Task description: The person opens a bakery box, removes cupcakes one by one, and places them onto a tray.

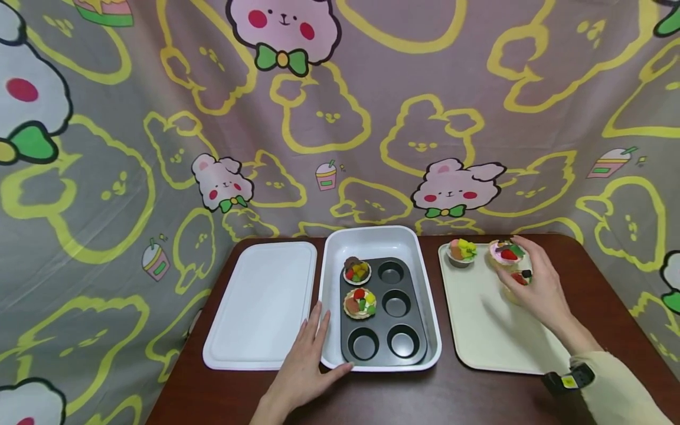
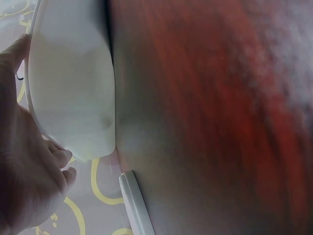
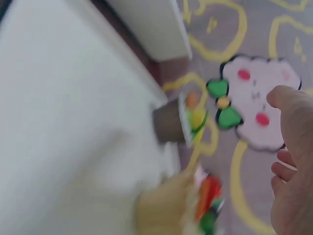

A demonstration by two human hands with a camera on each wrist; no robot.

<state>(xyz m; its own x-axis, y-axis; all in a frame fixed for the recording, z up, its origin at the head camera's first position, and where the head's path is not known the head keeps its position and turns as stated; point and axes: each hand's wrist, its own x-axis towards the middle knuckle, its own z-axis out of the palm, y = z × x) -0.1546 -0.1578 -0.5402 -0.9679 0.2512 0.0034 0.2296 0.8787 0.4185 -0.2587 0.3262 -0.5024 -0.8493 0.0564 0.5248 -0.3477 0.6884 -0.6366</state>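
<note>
Fruit tarts (image 1: 461, 252), qty 5: 2 in muffin tin (image 1: 382, 313) (6 wells; L col., back & mid.), 3 on cream tray (image 1: 473, 336), far end, 1 part-hidden. Tin qty 1, gray, in white basin (image 1: 432, 316), qty 1. White tray (image 1: 260, 307), qty 1, L of basin. L hand (image 1: 304, 366): spread, touching basin's near-L side. R hand (image 1: 544, 292): above cream tray, thumb & fingers parted, nearest pink-topped tart (image 1: 503, 254); apart from it in R-wrist view.
</note>
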